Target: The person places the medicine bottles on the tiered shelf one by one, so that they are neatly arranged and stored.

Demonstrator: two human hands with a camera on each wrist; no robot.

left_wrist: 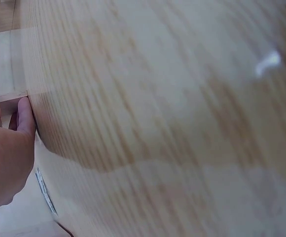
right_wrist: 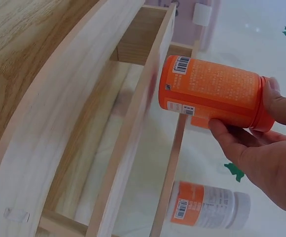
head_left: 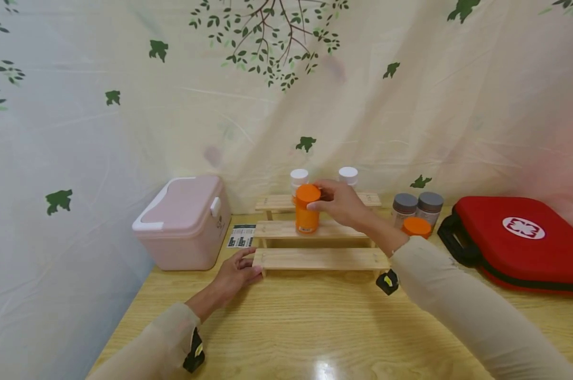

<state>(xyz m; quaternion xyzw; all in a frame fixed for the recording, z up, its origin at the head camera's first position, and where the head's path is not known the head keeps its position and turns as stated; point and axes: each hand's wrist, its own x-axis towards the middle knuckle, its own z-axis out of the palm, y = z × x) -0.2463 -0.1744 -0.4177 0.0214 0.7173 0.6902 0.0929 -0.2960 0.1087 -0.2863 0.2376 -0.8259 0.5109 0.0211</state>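
My right hand grips an orange pill bottle near its cap, thumb on one side and fingers on the other. The bottle's base is right at the middle step of a three-step wooden rack. In the right wrist view, the bottle shows its barcode and printed label. My left hand holds the left end of the rack's lowest step; in the left wrist view, thumb and finger pinch that end piece. Two white-capped bottles stand on the top step, partly hidden.
Left of the rack sits a pink lidded box, with a printed packet between them. To the right stand two grey-capped jars and another orange-capped bottle, beside a red first-aid case. A patterned curtain hangs behind.
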